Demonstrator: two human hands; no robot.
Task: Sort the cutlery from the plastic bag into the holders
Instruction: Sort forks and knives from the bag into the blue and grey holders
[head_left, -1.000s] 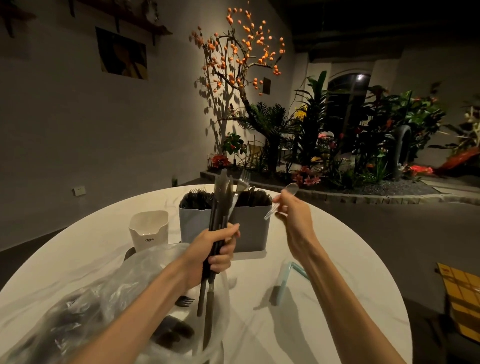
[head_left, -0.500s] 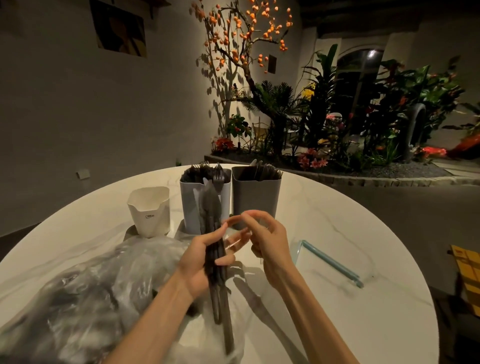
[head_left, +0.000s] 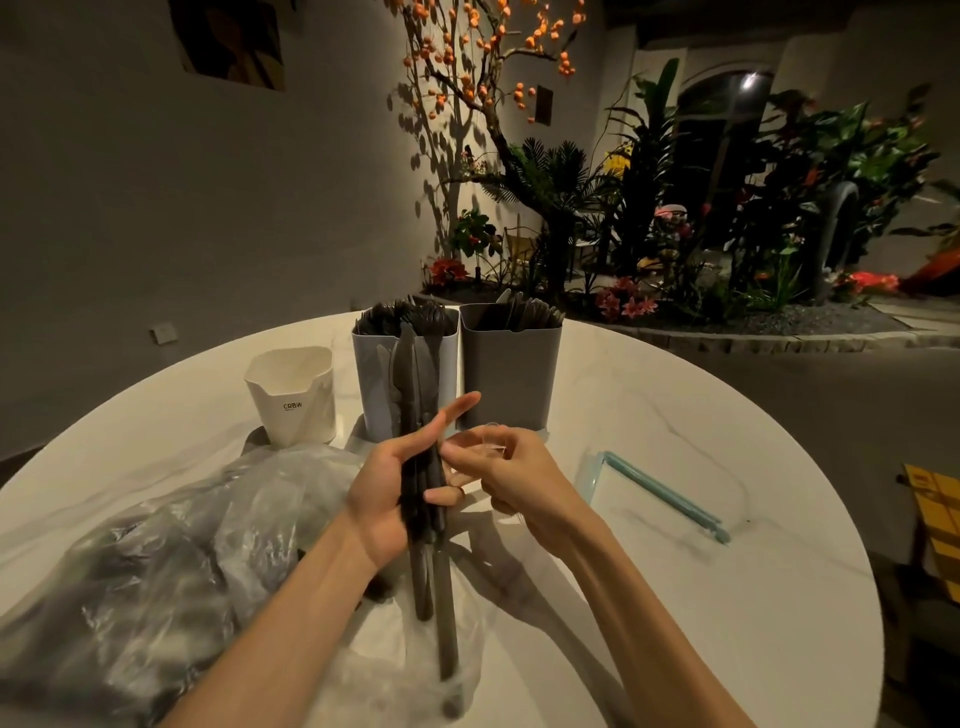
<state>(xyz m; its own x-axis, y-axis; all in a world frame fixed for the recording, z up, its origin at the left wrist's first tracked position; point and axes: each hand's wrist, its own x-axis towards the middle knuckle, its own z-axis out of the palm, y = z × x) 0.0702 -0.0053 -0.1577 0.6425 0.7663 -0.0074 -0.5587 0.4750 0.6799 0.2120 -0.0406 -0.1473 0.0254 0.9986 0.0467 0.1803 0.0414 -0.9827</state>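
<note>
The white cup (head_left: 292, 395) reads "CRBW" — left of the holders (head_left: 457, 374). The left hand (head_left: 395, 488) is clamped on dark cutlery (head_left: 421, 467). The right hand (head_left: 511, 475) pinches something clear — hard to make out.

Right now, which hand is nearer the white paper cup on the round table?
Left. The left hand, gripping the black plastic cutlery bundle, sits just right of the white paper cup; the right hand is farther right, beyond the bundle.

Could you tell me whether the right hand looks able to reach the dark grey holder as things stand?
Probably yes: the right hand sits just in front of the dark grey holder with nothing between them, though it seems to pinch a clear piece.
</note>
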